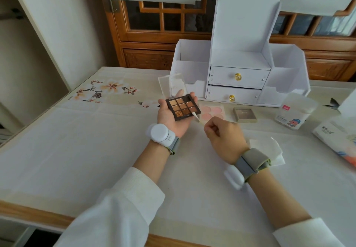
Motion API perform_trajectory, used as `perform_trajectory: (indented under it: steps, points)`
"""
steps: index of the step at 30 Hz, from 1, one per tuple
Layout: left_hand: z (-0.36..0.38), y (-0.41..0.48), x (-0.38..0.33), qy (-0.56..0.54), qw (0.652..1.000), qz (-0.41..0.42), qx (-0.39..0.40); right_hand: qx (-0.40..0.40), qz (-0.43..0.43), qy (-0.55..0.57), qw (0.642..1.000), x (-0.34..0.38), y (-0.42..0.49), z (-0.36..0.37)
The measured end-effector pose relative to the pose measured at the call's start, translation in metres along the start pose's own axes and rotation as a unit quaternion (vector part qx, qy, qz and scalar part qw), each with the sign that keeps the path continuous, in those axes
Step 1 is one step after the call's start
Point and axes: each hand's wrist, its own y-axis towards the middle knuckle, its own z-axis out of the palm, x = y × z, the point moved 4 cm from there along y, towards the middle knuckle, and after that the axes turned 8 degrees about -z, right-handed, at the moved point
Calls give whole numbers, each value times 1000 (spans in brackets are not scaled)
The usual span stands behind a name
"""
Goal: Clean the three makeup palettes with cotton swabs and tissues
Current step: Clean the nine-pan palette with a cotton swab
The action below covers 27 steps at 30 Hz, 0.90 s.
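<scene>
My left hand [172, 120] lies palm up and holds an open brown eyeshadow palette [182, 107] with its clear lid [172, 86] tilted up behind. My right hand [224, 134] pinches a cotton swab [196, 117]; the swab's white tip touches the palette's right front edge. On the table beyond lie a pink blush palette [211, 112] and a small closed beige palette [244, 114]. A white tissue [267, 150] lies flat right of my right wrist.
A white drawer organiser [238, 77] stands at the back of the table. A tub of cotton swabs [295, 111] and a tissue pack [337, 139] sit at the right. The table carries a pale cloth [86, 141] with a flower print at the far left.
</scene>
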Motion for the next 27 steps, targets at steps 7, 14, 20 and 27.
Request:
perform_trajectory:
  steps: [7, 14, 20, 27]
  points:
    - [2, 0, 0, -20, 1000, 3, -2, -12, 25, 33, 999, -3, 0, 8]
    - [4, 1, 3, -30, 999, 6, 17, -19, 12, 29, 999, -2, 0, 12]
    - [3, 3, 5, -2, 1000, 0, 23, 2, -11, 33, 999, 2, 0, 14]
    - [3, 3, 5, -13, 999, -1, 36, -4, -3, 27, 1000, 0, 1, 11]
